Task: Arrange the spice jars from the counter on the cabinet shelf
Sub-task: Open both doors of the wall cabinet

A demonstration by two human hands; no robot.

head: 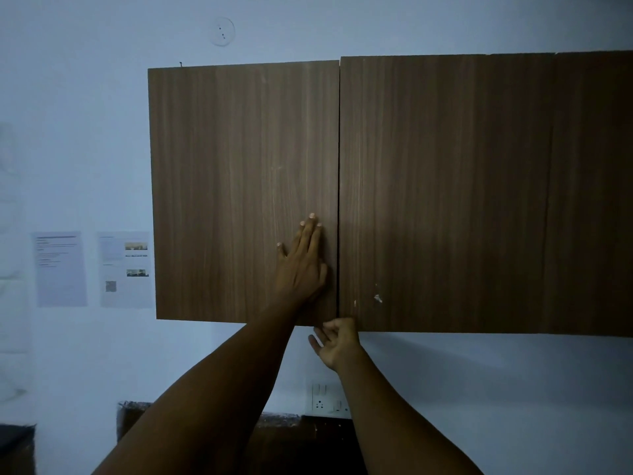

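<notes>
The wall cabinet has two brown wood-grain doors, and both stand closed. My left hand [303,260] presses flat with straight fingers on the left door [239,186], close to the seam. My right hand [337,339] is just below the cabinet. Its fingers curl up against the bottom edge of the right door [445,186] at the lower left corner. The shelf inside is hidden behind the doors. No spice jars are in view.
Two printed sheets [60,269] hang on the pale wall left of the cabinet. A white socket plate [325,401] sits on the wall below it. A dark counter edge [284,421] runs along the bottom, mostly covered by my forearms.
</notes>
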